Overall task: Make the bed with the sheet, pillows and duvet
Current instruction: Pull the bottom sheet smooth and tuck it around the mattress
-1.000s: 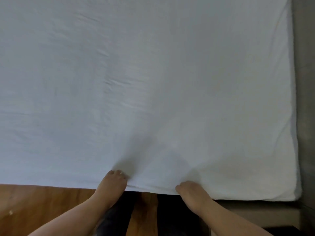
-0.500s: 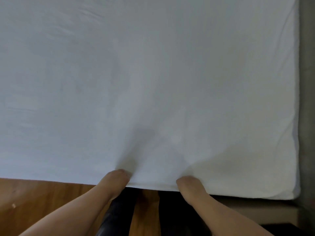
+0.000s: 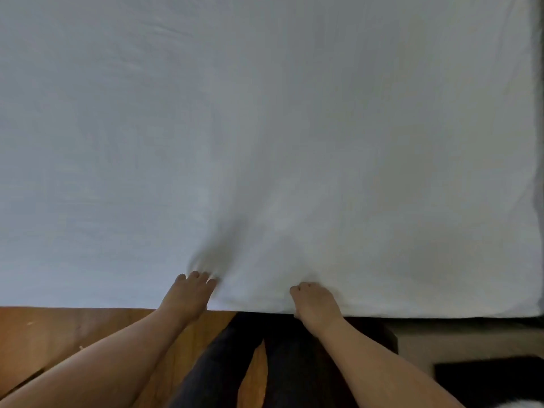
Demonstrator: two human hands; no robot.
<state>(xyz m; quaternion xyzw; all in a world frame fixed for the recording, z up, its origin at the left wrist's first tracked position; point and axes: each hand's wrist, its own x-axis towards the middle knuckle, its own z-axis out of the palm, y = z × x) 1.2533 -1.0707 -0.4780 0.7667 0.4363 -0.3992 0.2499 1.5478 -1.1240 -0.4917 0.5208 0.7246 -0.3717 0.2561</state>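
A white sheet [image 3: 265, 128] covers the mattress and fills most of the view, smooth apart from faint creases. My left hand [image 3: 191, 293] is at the near edge with its fingers curled into the cloth, and folds fan out from it. My right hand [image 3: 316, 301] grips the same edge a little to the right, fingers curled over the hem. No pillows or duvet are in view.
A wooden floor [image 3: 59, 334] lies below the bed's near edge on the left. My dark-trousered legs [image 3: 279, 363] stand against the bed. A grey bed frame [image 3: 540, 142] runs along the right side, with a dark object [image 3: 485, 378] at the lower right.
Both hands have stayed on the near edge. The cloth has bunched more at my left hand, with deeper folds running up from it. The view has shifted slightly.
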